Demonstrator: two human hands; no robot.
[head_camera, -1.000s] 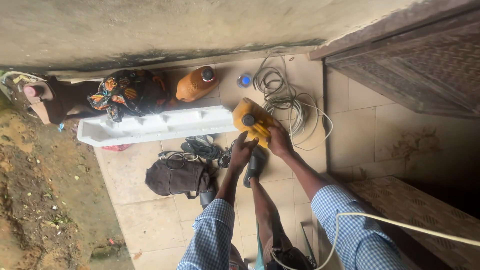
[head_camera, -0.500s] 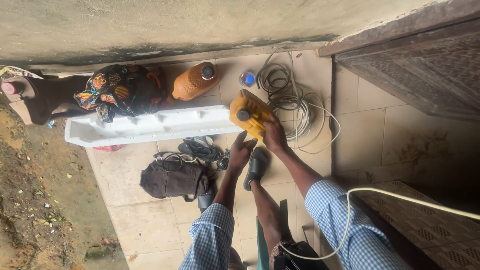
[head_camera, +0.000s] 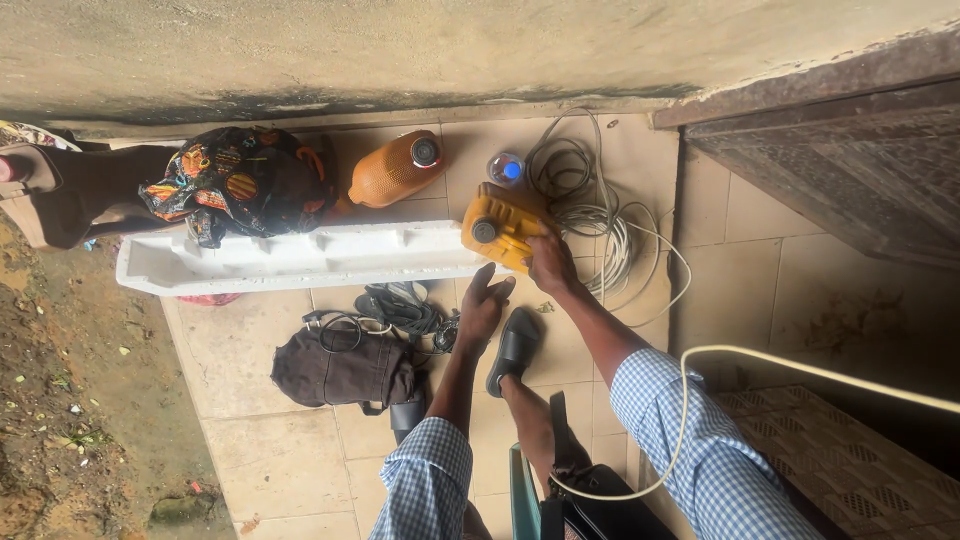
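Tiles cover the floor (head_camera: 300, 450) where a yellow jerrycan (head_camera: 497, 226) lies far from the person, against the right end of a long white foam tray (head_camera: 290, 258). The right hand (head_camera: 552, 264) is closed on the can's near right edge; the left hand (head_camera: 482, 305) hovers just near of it, fingers spread and empty. A coil of cable (head_camera: 590, 205) lies right of the can, an orange jerrycan (head_camera: 395, 168) far left, a dark bag (head_camera: 345, 368) near left.
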